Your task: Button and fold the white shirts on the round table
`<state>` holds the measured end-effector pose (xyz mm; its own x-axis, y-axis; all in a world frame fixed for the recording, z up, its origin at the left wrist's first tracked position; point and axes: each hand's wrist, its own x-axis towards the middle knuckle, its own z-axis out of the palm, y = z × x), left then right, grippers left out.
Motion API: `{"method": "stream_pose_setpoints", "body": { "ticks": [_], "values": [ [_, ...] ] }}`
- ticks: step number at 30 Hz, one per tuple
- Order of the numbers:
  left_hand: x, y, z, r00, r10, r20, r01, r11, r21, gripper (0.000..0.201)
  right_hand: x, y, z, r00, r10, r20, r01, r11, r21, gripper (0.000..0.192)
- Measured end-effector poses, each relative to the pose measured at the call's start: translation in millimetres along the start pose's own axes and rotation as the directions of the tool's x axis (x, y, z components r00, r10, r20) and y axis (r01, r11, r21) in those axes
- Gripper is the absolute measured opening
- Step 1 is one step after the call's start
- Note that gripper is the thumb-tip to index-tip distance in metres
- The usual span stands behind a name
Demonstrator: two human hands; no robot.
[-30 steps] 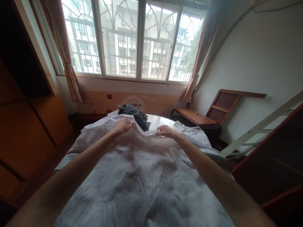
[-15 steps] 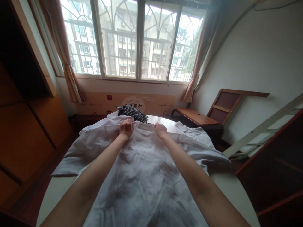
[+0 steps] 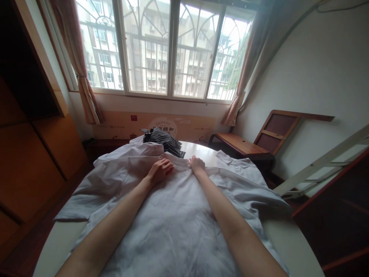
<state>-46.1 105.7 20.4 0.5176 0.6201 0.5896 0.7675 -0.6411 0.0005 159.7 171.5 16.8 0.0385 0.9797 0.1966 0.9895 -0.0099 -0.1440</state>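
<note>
Round pale table (image 3: 291, 246): white shirt (image 3: 173, 215) spread flat; striped cloth (image 3: 164, 139), possibly bundled, far edge.

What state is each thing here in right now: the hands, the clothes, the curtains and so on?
left hand: open, flat on the white shirt.
right hand: fingers curled, pressing the shirt's far edge.
white shirt: spread out, wrinkled, over the table.
striped garment: bunched up beyond the shirt.
round table: mostly covered.
curtains: drawn aside, tied.
window: looks shut.

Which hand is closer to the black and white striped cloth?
Left. The left hand lies flat on the white shirt just below the striped cloth; the right hand sits farther off to its right.
</note>
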Motion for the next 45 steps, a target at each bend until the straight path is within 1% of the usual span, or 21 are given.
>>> {"method": "stream_pose_setpoints", "body": {
  "ticks": [1,3,6,8,10,13,15,17,20,23,25,27,30,32,35,38,40,41,43,45],
  "values": [
    [1,1,0.9,0.999,0.025,0.026,-0.024,0.999,-0.025,0.028,0,0,0,1.000,-0.005,-0.028,0.005,1.000,-0.001,0.029],
    [3,3,4.3,0.998,0.025,0.049,-0.022,0.998,-0.055,0.027,-2,-1,-1,0.992,-0.039,-0.124,0.039,0.999,-0.002,0.027],
    [3,1,11.3,0.997,-0.033,0.066,0.037,0.997,-0.068,0.027,-10,-4,-5,0.955,-0.105,-0.278,0.116,0.993,0.022,0.024],
    [1,-1,15.1,0.991,-0.087,0.098,0.092,0.994,-0.057,0.029,-21,-7,-9,0.942,-0.129,-0.310,0.158,0.985,0.069,0.024],
    [0,-2,16.2,0.980,-0.124,0.153,0.131,0.991,-0.033,0.031,-38,-9,-13,0.946,-0.164,-0.281,0.204,0.972,0.119,0.024],
    [3,3,12.3,0.957,-0.173,0.232,0.172,0.985,0.024,0.030,-71,-11,-15,0.956,-0.249,-0.155,0.271,0.953,0.138,0.024],
    [9,14,7.5,0.935,-0.234,0.268,0.222,0.972,0.073,0.030,-90,-8,-14,0.947,-0.310,-0.086,0.320,0.936,0.145,0.025],
    [14,32,2.7,0.915,-0.291,0.279,0.271,0.956,0.108,0.032,-102,-4,-10,0.931,-0.362,-0.055,0.366,0.914,0.177,0.028],
    [13,66,-1.9,0.913,-0.312,0.264,0.294,0.950,0.107,0.035,-106,2,-4,0.920,-0.393,-0.010,0.387,0.901,0.196,0.037],
    [-3,92,-3.3,0.910,-0.287,0.300,0.285,0.957,0.052,0.044,-105,3,1,0.923,-0.384,0.032,0.373,0.912,0.171,0.042],
    [-18,100,-3.7,0.890,-0.286,0.356,0.301,0.954,0.013,0.051,-104,2,2,0.924,-0.380,0.036,0.370,0.914,0.168,0.044],
    [-30,100,-4.4,0.869,-0.297,0.396,0.323,0.946,0.001,0.053,-103,4,2,0.920,-0.391,0.031,0.379,0.907,0.182,0.046],
    [-36,97,-6.1,0.855,-0.309,0.416,0.334,0.943,0.013,0.053,-98,17,1,0.903,-0.429,0.016,0.415,0.882,0.224,0.044],
    [-35,97,-7.2,0.849,-0.314,0.425,0.334,0.942,0.029,0.052,-91,33,1,0.917,-0.400,0.001,0.389,0.894,0.224,0.040],
    [-33,98,-8.4,0.848,-0.311,0.429,0.329,0.944,0.034,0.051,-81,55,0,0.955,-0.298,-0.008,0.294,0.939,0.177,0.040],
    [-33,99,-9.1,0.855,-0.304,0.420,0.325,0.945,0.023,0.050,-80,63,-2,0.963,-0.268,-0.026,0.269,0.954,0.132,0.041],
    [-34,99,-9.4,0.859,-0.304,0.412,0.326,0.945,0.018,0.048,-84,62,-5,0.964,-0.245,-0.104,0.255,0.963,0.093,0.037],
    [-35,99,-9.6,0.861,-0.305,0.407,0.327,0.945,0.016,0.047,-87,60,-7,0.964,-0.209,-0.162,0.223,0.972,0.073,0.035],
    [-36,99,-9.8,0.868,-0.306,0.392,0.327,0.945,0.013,0.046,-93,58,-10,0.956,-0.082,-0.283,0.100,0.994,0.047,0.031],
    [-36,99,-9.9,0.877,-0.301,0.374,0.321,0.947,0.009,0.044,-96,58,-11,0.937,0.049,-0.345,-0.036,0.998,0.044,0.031]
  ]
}}
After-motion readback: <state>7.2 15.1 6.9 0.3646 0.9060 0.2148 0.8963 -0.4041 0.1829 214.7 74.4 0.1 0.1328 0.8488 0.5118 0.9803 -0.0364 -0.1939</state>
